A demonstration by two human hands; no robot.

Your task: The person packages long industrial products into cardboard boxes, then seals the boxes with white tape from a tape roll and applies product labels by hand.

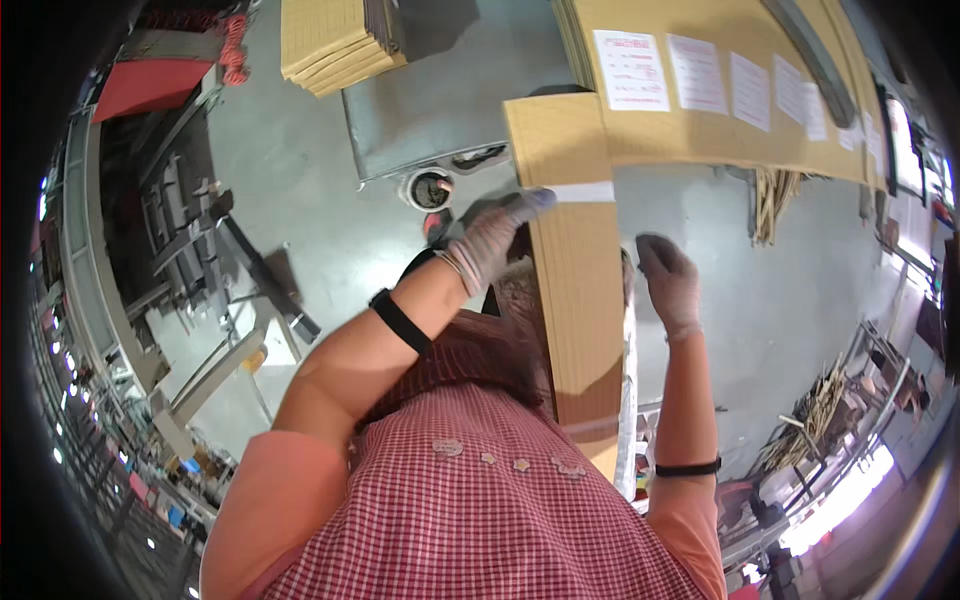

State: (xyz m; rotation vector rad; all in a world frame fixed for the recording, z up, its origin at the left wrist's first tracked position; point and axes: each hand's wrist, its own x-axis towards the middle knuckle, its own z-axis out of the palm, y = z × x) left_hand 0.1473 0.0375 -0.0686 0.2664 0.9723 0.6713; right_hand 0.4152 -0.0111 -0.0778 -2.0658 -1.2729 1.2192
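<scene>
Cardboard panel [582, 300] runs lengthwise between left hand [485, 248] and right hand [670, 285]. The left's extended fingers meet a white strip [585, 192], perhaps keeping it in place; any grip underneath is hidden. The right's fingers curl beside the panel, contents unclear. Labelled cardboard [650, 138] lies beyond them.

Long cardboard panel [582, 310]: lower end hidden behind checked apron [470, 510]. Yellowish flat stack [335, 45]: cut off by upper edge. White sheets [632, 70]: print too small to read; pail [430, 190]: contents indistinct; left hand [490, 245]: fingertips blurred.
</scene>
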